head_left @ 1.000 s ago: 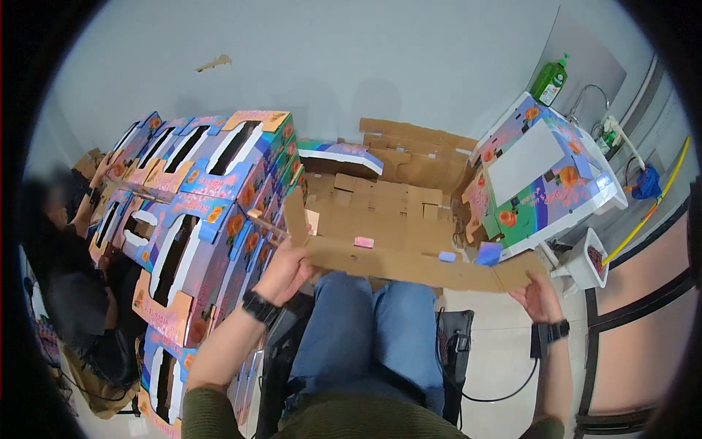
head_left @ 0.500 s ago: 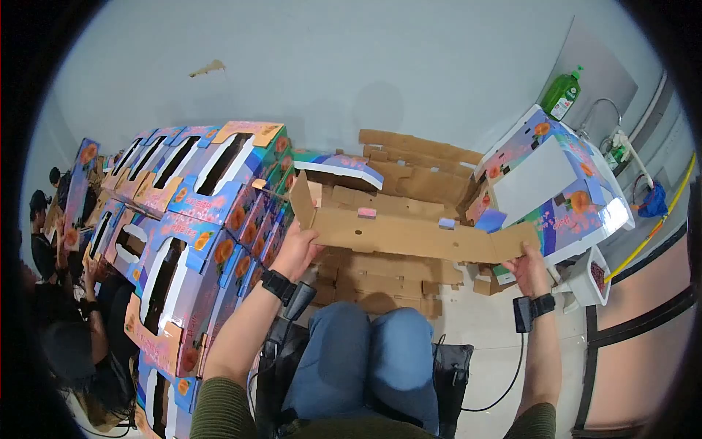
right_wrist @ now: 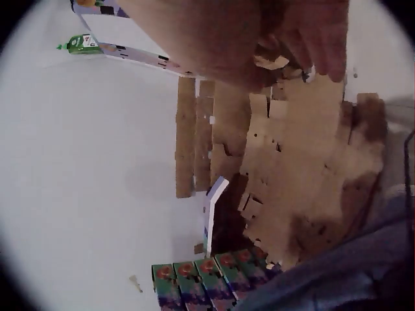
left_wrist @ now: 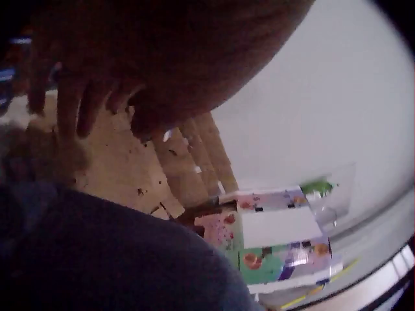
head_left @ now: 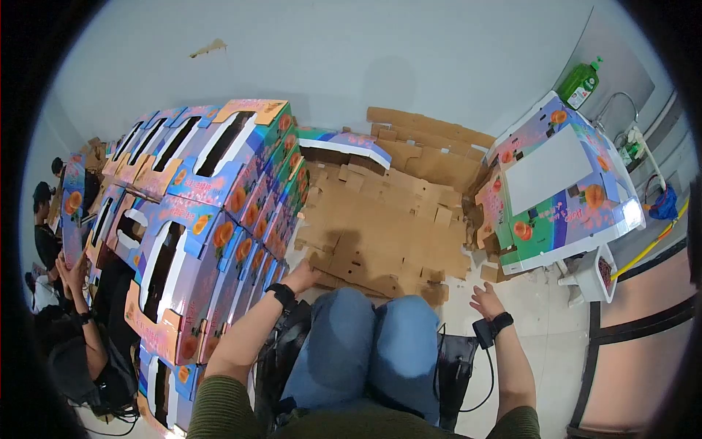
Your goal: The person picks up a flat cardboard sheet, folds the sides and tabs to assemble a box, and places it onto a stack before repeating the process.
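Note:
My left hand (head_left: 302, 278) is beside my knee, its fingers over the near left edge of the flat brown cardboard sheets (head_left: 387, 219). Nothing is held in it; in the left wrist view its fingers (left_wrist: 84, 107) hang down loosely spread. My right hand (head_left: 486, 300) hovers off the near right corner of the cardboard, fingers spread and nothing in them. From the right wrist camera, its straight fingers (right_wrist: 324, 48) overlap the sheets' edge. The sheets lie flat in front of my knees, with cut slots and flaps along their edges.
Stacked printed fruit boxes (head_left: 241, 190) rise at the left. A large printed box (head_left: 556, 183) with a white panel stands right, near a green bottle (head_left: 581, 84) and a white bin (head_left: 592, 274). More cardboard (head_left: 431, 143) leans on the wall. Another person (head_left: 91, 344) sits far left.
Both hands held a long cardboard piece with folded ends and lifted it forward. They have since let go of it, and it is now down with the flat cardboard; the hands are apart.

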`<action>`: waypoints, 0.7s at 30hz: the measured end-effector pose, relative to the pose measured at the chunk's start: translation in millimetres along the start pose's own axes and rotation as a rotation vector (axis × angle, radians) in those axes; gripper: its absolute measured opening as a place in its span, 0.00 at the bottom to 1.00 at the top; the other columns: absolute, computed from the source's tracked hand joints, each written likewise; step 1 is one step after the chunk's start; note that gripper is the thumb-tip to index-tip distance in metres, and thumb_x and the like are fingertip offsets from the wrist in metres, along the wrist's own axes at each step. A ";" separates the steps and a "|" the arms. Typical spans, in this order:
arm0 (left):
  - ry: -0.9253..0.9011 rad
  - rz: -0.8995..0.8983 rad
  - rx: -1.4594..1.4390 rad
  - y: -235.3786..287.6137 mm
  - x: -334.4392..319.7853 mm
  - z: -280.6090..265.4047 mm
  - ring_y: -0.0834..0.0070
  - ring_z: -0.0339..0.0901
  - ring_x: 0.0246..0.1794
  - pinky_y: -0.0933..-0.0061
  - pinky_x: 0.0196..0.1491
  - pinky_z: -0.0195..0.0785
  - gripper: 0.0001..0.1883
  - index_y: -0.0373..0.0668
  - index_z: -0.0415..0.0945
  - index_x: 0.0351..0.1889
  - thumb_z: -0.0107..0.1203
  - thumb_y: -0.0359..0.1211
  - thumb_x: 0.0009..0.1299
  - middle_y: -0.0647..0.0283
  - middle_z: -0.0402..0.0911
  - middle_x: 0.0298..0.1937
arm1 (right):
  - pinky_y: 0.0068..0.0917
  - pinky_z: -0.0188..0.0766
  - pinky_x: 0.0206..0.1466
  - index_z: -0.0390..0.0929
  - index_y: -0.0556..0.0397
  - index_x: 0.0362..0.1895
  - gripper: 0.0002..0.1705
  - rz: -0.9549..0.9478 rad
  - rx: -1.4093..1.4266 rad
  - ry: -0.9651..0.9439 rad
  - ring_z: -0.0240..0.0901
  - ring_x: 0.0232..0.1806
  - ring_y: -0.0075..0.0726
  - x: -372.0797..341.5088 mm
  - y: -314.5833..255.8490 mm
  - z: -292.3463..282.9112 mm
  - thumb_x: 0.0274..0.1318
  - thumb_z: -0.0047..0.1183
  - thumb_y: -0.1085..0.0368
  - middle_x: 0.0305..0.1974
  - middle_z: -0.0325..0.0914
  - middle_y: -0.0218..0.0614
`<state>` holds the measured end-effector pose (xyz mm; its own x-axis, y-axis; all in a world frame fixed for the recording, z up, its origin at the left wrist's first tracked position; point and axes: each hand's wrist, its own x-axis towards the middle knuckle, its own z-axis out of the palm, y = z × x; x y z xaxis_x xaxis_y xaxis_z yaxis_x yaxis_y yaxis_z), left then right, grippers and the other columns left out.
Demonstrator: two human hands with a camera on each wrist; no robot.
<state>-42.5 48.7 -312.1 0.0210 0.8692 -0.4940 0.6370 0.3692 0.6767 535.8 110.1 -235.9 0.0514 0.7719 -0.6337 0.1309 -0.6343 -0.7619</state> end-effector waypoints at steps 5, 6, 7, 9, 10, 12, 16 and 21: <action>0.049 0.215 0.073 68.3 -59.1 -30.2 0.57 0.79 0.59 0.59 0.64 0.70 0.21 0.38 0.76 0.64 0.50 0.41 0.80 0.46 0.82 0.57 | 0.50 0.73 0.66 0.38 0.51 0.82 0.51 0.009 0.040 -0.014 0.66 0.68 0.57 -2.6 25.5 -26.8 0.68 0.58 0.59 0.72 0.61 0.48; -0.015 0.245 0.099 72.1 -62.5 -40.0 0.58 0.79 0.59 0.59 0.63 0.70 0.21 0.37 0.76 0.64 0.51 0.41 0.80 0.46 0.82 0.57 | 0.47 0.74 0.63 0.48 0.50 0.80 0.44 0.008 0.014 -0.012 0.71 0.62 0.47 -1.1 34.3 -31.8 0.69 0.57 0.55 0.68 0.69 0.42; -0.075 0.280 0.124 77.5 -61.1 -52.8 0.58 0.79 0.59 0.60 0.62 0.71 0.21 0.37 0.76 0.63 0.51 0.41 0.80 0.46 0.82 0.58 | 0.44 0.74 0.63 0.55 0.51 0.78 0.39 -0.014 -0.175 -0.050 0.72 0.60 0.43 -11.8 27.7 -31.3 0.71 0.55 0.52 0.65 0.72 0.40; -0.067 0.276 0.155 78.7 -55.5 -80.5 0.60 0.81 0.57 0.61 0.58 0.73 0.20 0.37 0.76 0.62 0.50 0.39 0.79 0.47 0.84 0.54 | 0.40 0.71 0.66 0.66 0.53 0.73 0.33 -0.040 -0.485 -0.133 0.73 0.61 0.39 -42.0 26.6 -30.6 0.72 0.52 0.48 0.62 0.77 0.40; -0.045 0.242 0.199 75.8 -48.2 -91.8 0.60 0.81 0.55 0.61 0.56 0.73 0.19 0.37 0.76 0.61 0.49 0.39 0.79 0.48 0.84 0.53 | 0.39 0.68 0.68 0.69 0.54 0.71 0.32 -0.065 -0.600 -0.168 0.73 0.64 0.40 -48.3 31.3 -31.5 0.73 0.51 0.47 0.62 0.78 0.41; 0.005 0.179 0.282 69.2 -30.6 -110.5 0.61 0.82 0.52 0.62 0.54 0.74 0.19 0.37 0.77 0.60 0.49 0.38 0.79 0.49 0.85 0.49 | 0.33 0.63 0.73 0.74 0.58 0.67 0.35 -0.187 -0.771 -0.271 0.70 0.71 0.43 -76.3 37.3 -30.8 0.74 0.46 0.42 0.65 0.78 0.47; -0.146 0.098 0.302 57.0 18.3 -127.9 0.60 0.83 0.49 0.60 0.52 0.75 0.17 0.40 0.78 0.59 0.50 0.38 0.77 0.50 0.85 0.47 | 0.48 0.67 0.72 0.64 0.50 0.76 0.41 0.239 -0.498 -0.417 0.65 0.73 0.42 -130.2 24.0 -22.5 0.74 0.40 0.35 0.72 0.70 0.39; -0.079 0.017 0.439 -22.2 113.0 -92.5 0.45 0.82 0.54 0.51 0.56 0.74 0.17 0.42 0.79 0.55 0.50 0.39 0.74 0.44 0.84 0.53 | 0.45 0.65 0.73 0.64 0.49 0.76 0.40 0.489 -0.371 -0.308 0.65 0.73 0.41 -136.3 71.1 -42.0 0.74 0.39 0.35 0.71 0.70 0.36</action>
<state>-125.6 169.2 -332.4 0.0826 0.8397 -0.5367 0.9025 0.1655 0.3977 579.7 -38.3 -198.2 -0.0859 0.3181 -0.9442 0.4980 -0.8071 -0.3172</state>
